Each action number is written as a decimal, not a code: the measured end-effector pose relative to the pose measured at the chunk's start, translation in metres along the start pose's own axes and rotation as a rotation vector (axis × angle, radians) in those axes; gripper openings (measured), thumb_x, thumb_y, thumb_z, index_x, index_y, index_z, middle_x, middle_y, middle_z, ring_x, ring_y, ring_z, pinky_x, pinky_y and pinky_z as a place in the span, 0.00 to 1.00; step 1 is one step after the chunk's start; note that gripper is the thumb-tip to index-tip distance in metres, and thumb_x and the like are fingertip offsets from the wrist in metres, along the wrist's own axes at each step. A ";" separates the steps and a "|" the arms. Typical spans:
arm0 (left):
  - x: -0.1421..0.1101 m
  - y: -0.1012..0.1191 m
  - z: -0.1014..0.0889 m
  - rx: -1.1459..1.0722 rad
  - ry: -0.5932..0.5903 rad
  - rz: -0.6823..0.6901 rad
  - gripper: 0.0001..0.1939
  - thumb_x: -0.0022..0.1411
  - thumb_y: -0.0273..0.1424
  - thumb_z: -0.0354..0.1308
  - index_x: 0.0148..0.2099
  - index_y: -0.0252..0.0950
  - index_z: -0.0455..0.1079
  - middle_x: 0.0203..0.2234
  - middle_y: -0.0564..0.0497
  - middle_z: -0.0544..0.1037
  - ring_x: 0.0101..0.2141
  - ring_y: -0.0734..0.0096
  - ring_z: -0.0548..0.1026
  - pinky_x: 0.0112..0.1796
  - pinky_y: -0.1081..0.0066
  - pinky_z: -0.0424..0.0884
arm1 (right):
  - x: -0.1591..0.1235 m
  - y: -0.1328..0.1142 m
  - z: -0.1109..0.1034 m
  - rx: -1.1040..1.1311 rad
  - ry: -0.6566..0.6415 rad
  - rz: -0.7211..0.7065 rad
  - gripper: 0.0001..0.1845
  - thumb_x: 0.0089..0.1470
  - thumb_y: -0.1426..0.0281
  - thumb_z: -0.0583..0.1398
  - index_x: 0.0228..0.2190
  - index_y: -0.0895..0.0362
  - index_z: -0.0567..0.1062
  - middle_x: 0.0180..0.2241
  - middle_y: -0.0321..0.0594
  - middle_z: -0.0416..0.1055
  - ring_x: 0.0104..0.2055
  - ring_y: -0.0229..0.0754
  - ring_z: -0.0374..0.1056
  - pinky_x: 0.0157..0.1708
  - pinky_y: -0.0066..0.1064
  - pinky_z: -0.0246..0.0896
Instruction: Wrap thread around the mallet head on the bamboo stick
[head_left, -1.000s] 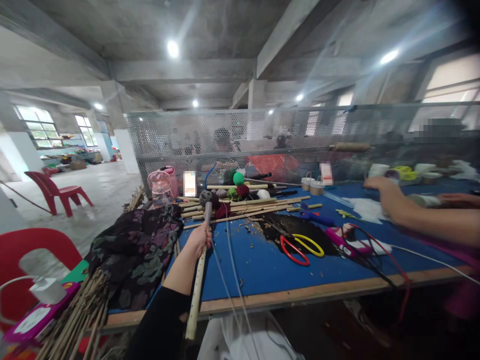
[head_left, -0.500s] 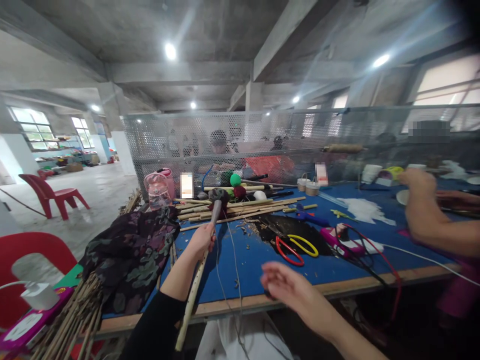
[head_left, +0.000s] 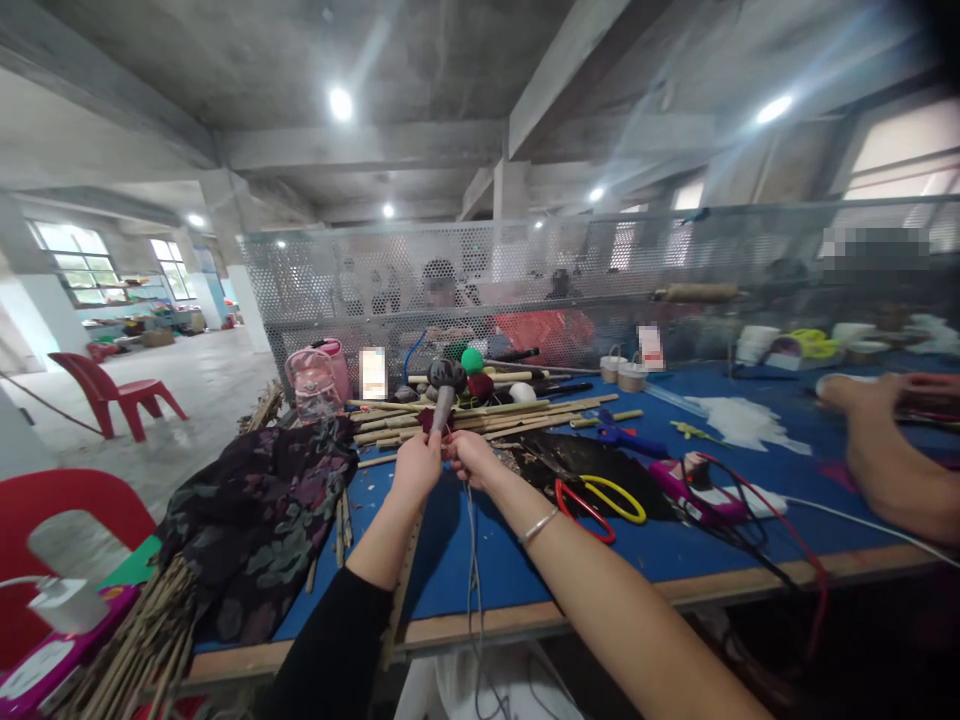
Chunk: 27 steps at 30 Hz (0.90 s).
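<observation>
My left hand [head_left: 418, 463] is closed around a bamboo stick [head_left: 401, 590] whose lower end reaches past the table's front edge. Its upper part [head_left: 443, 408] is grey, and a dark rounded head [head_left: 447, 375] tops it. Right beside it, my right hand [head_left: 474, 458] pinches a thin grey cord [head_left: 472, 560] against or close to the stick; the fingertips partly hide the contact. The cord hangs down from there to my lap. Behind the hands lie several bamboo sticks [head_left: 577, 405] and balls of yarn, among them a green ball [head_left: 472, 360] and a white ball [head_left: 523, 392].
Scissors with red and yellow handles [head_left: 561, 495] lie on the blue table to the right, near a purple-and-white power strip [head_left: 679, 485] with cables. Dark patterned cloth [head_left: 255, 530] covers the left side. A co-worker's arm [head_left: 892, 460] is at the far right. Perforated metal panel [head_left: 330, 270] behind.
My right hand has come in from the lower right and closed on the cord beside my left hand. The stick's head has shifted right and upward; the co-worker's arm has moved further right.
</observation>
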<state>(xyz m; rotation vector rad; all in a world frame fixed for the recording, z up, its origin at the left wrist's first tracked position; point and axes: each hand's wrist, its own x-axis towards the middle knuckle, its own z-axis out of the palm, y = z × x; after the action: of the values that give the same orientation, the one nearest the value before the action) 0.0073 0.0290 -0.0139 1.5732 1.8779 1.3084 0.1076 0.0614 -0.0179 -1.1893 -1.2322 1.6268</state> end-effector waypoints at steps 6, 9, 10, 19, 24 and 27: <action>-0.013 -0.009 0.002 -0.389 -0.188 -0.259 0.16 0.58 0.41 0.49 0.24 0.36 0.63 0.13 0.55 0.61 0.13 0.76 0.60 0.17 0.75 0.55 | -0.010 0.009 -0.008 -0.033 -0.106 -0.059 0.09 0.46 0.67 0.55 0.20 0.58 0.64 0.10 0.26 0.49 0.10 0.26 0.39 0.10 0.21 0.29; -0.019 -0.009 0.000 -0.614 -0.235 -0.349 0.16 0.57 0.41 0.49 0.25 0.35 0.61 0.13 0.56 0.61 0.12 0.79 0.58 0.15 0.77 0.54 | -0.012 0.018 -0.007 -0.045 -0.127 -0.240 0.12 0.44 0.62 0.59 0.23 0.58 0.65 0.11 0.24 0.49 0.11 0.27 0.41 0.09 0.21 0.31; -0.020 -0.008 -0.001 -0.699 -0.240 -0.379 0.15 0.57 0.41 0.48 0.26 0.34 0.62 0.13 0.55 0.62 0.12 0.80 0.58 0.14 0.77 0.54 | -0.011 0.020 -0.008 -0.042 -0.138 -0.273 0.13 0.43 0.61 0.60 0.23 0.57 0.65 0.11 0.24 0.50 0.11 0.27 0.42 0.09 0.21 0.32; -0.030 -0.007 0.006 -0.993 -0.245 -0.316 0.08 0.45 0.30 0.56 0.23 0.34 0.58 0.13 0.58 0.59 0.12 0.84 0.57 0.13 0.80 0.51 | -0.008 0.025 -0.017 0.016 -0.248 -0.314 0.15 0.41 0.60 0.62 0.23 0.58 0.65 0.11 0.24 0.51 0.11 0.27 0.42 0.09 0.21 0.32; -0.030 -0.009 0.010 -0.984 -0.284 -0.264 0.11 0.40 0.29 0.62 0.26 0.32 0.62 0.13 0.60 0.59 0.13 0.86 0.57 0.14 0.81 0.52 | -0.007 0.023 -0.018 0.088 -0.256 -0.281 0.16 0.40 0.63 0.64 0.25 0.57 0.63 0.12 0.24 0.54 0.10 0.26 0.42 0.08 0.20 0.32; -0.032 -0.008 0.011 -1.003 -0.275 -0.281 0.14 0.41 0.33 0.64 0.27 0.32 0.62 0.14 0.59 0.61 0.13 0.86 0.57 0.14 0.81 0.52 | -0.005 0.022 -0.022 0.119 -0.350 -0.261 0.17 0.41 0.63 0.64 0.31 0.58 0.66 0.16 0.26 0.60 0.10 0.24 0.42 0.08 0.20 0.30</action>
<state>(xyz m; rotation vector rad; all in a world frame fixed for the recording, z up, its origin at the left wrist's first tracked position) 0.0212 0.0053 -0.0345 0.8527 0.9395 1.4509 0.1292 0.0571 -0.0400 -0.6547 -1.4162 1.7254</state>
